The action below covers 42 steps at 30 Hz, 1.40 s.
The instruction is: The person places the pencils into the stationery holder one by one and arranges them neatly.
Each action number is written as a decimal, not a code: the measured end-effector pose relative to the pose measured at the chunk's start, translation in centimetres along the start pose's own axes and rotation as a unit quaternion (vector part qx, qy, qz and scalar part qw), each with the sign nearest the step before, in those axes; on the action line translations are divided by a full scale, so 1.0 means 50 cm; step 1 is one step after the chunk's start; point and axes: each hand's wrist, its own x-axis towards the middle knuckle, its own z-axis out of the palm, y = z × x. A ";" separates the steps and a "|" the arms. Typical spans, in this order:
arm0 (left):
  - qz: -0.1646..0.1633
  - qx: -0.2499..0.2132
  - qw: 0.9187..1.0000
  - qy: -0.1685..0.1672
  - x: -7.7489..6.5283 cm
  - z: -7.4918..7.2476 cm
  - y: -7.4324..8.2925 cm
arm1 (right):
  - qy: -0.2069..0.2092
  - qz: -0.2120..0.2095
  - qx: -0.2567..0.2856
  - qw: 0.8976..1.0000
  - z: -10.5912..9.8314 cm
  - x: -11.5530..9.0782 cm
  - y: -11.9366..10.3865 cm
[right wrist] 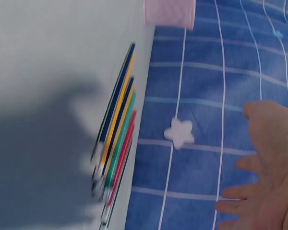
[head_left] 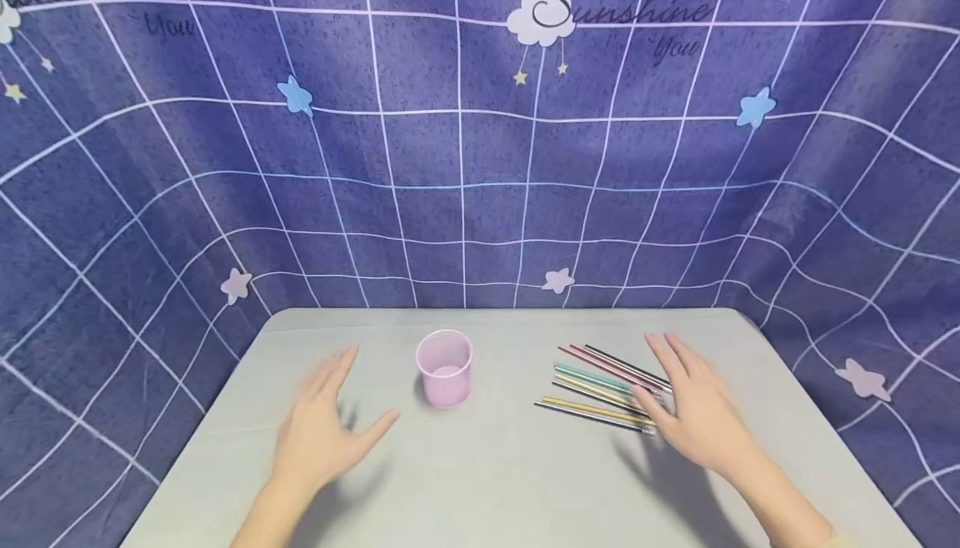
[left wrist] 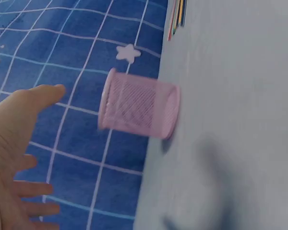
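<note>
A pink mesh pen cup (head_left: 444, 381) stands upright on the pale tabletop, left of the middle. My left hand (head_left: 318, 431) hovers to its left, thumb spread toward the cup and nothing held. On the right lies a loose fan of several pencils (head_left: 600, 389) in black, red, green and yellow, their near ends partly covered by my right hand (head_left: 693, 410). That hand is held above the table with fingers extended and thumb apart, holding nothing. In the left wrist view the cup (left wrist: 139, 104) appears beyond the thumb; in the right wrist view the pencils (right wrist: 117, 134) lie apart from the fingers.
A light grey-white table (head_left: 480, 481) carries the cup and the pencils. Behind it and along both sides hangs a blue-purple curtain (head_left: 480, 148) with a white grid, stars and clouds. Shadows of both hands fall on the tabletop.
</note>
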 end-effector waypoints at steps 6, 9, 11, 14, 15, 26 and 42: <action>-0.006 -0.145 0.989 0.026 0.034 0.067 0.004 | 0.032 -0.091 0.024 0.995 0.047 0.036 -0.043; -0.029 -0.216 0.976 0.006 0.045 0.108 0.008 | 0.020 -0.139 0.017 0.990 0.084 0.040 -0.053; -0.042 -0.248 0.968 -0.005 0.051 0.134 0.012 | 0.000 -0.162 0.020 0.986 0.110 0.040 -0.057; -0.053 -0.282 0.958 -0.008 0.057 0.169 0.019 | -0.040 -0.170 0.032 0.984 0.138 0.041 -0.063; -0.054 -0.289 0.956 -0.005 0.059 0.179 0.022 | -0.054 -0.167 0.036 0.984 0.144 0.041 -0.065; -0.072 -0.305 0.949 0.038 0.073 0.239 0.037 | -0.102 -0.113 0.002 0.988 0.191 0.035 -0.058; -0.102 -0.337 0.935 0.027 0.080 0.240 0.039 | -0.078 -0.108 0.049 0.990 0.133 0.140 -0.102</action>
